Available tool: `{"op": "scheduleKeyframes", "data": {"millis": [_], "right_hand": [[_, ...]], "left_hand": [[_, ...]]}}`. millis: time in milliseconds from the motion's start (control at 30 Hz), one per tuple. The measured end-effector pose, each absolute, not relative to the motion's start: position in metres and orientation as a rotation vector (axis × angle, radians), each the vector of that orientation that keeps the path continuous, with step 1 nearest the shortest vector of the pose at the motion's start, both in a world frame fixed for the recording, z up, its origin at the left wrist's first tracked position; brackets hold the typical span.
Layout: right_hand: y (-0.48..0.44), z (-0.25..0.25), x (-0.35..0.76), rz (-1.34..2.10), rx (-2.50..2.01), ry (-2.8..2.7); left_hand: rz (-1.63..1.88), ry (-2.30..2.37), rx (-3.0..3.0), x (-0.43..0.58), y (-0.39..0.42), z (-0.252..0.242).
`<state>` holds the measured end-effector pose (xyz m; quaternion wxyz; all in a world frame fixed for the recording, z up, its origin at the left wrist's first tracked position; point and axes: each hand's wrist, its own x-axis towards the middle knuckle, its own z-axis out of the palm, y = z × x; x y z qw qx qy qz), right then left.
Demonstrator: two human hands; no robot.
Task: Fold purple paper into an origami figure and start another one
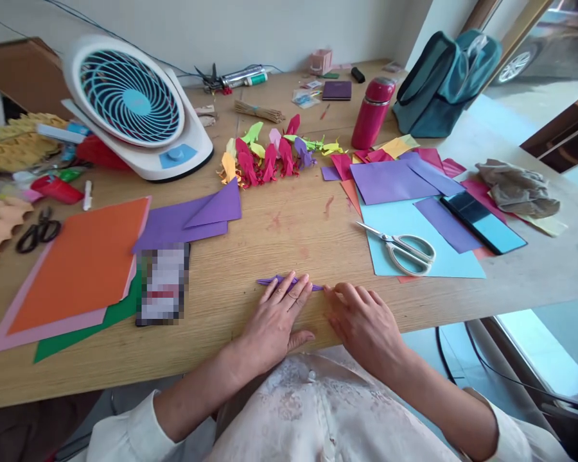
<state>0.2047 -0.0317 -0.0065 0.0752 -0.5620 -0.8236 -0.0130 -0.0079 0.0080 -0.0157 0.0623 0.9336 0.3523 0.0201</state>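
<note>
A narrow folded strip of purple paper (pixel 266 281) lies on the wooden table close to its front edge, with pointed ends to the left and right. My left hand (pixel 272 324) rests flat across its middle, fingers stretched out and pressing it down, thumb apart. At the strip's right tip, my right hand (pixel 366 321) has its fingers curled and pinched together on the paper. The fingers of my left hand cover part of the folded piece. Beyond both hands stands a cluster of folded paper figures (pixel 270 157) in red, purple, yellow and green.
White-handled scissors (pixel 409 253) lie on light blue paper (pixel 453 263) at right, near a dark phone (pixel 484 224). Orange paper (pixel 79 256), purple sheets (pixel 173 221) and another phone (pixel 162 282) are left. Farther back are a fan (pixel 135 109), red flask (pixel 373 115) and teal bag (pixel 438 90).
</note>
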Motion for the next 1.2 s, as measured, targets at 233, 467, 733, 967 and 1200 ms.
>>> {"op": "scheduleKeyframes", "data": {"millis": [233,467,733,967,1200], "right_hand": [[-0.004,-0.008,0.182,0.116,-1.808,-2.294],[-0.003,-0.007,0.167,0.235,-1.880,-2.234],[0.007,-0.005,0.165,0.317,-1.787,-2.231],[0.031,-0.001,0.179,0.869,-1.586,-2.059],[0.089,0.012,0.184,1.392,-1.134,-1.467]], "left_hand": [[0.205,0.885,2.717,-0.023,0.014,-0.011],[0.638,1.312,2.475,-0.033,0.037,-0.016],[0.482,1.265,2.452,-0.031,0.052,-0.011],[0.437,1.103,2.277,-0.021,0.071,0.015],[1.087,1.000,1.471,-0.011,0.118,0.037]]}}
